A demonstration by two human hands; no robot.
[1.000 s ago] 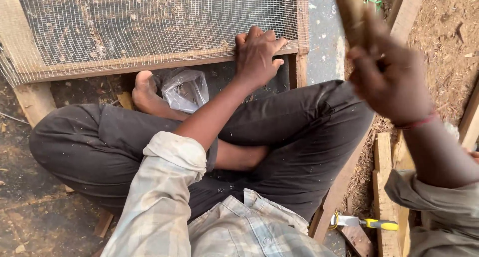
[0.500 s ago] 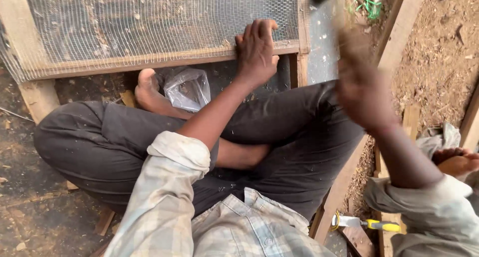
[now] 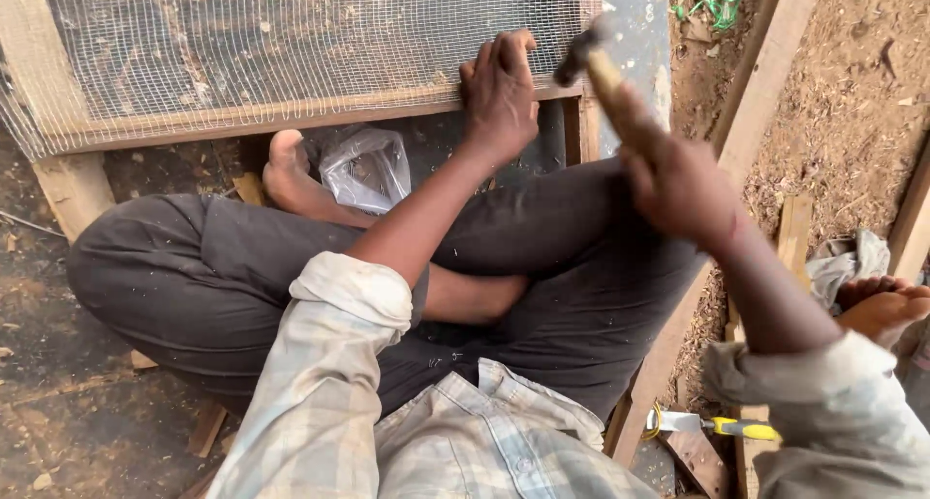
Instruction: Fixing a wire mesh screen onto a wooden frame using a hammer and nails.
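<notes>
My left hand (image 3: 500, 90) presses flat on the wire mesh (image 3: 291, 44) at the lower wooden rail (image 3: 242, 119) of a frame, near its right corner. My right hand (image 3: 678, 184) grips the wooden handle of a hammer (image 3: 591, 58). The dark hammer head is down at the rail, just right of my left fingers. The hammer is motion-blurred. I sit cross-legged in dark trousers, with one bare foot (image 3: 291, 174) under the frame.
A clear plastic bag (image 3: 366, 168) lies beside my foot. A long wooden plank (image 3: 746, 102) runs along the right. A yellow-handled tool (image 3: 722, 426) lies at lower right. Another person's bare feet (image 3: 877, 305) and a grey cloth (image 3: 843, 262) are at the right edge.
My right hand has swung the hammer down from high at the upper right onto the frame rail. My left hand has stayed on the mesh.
</notes>
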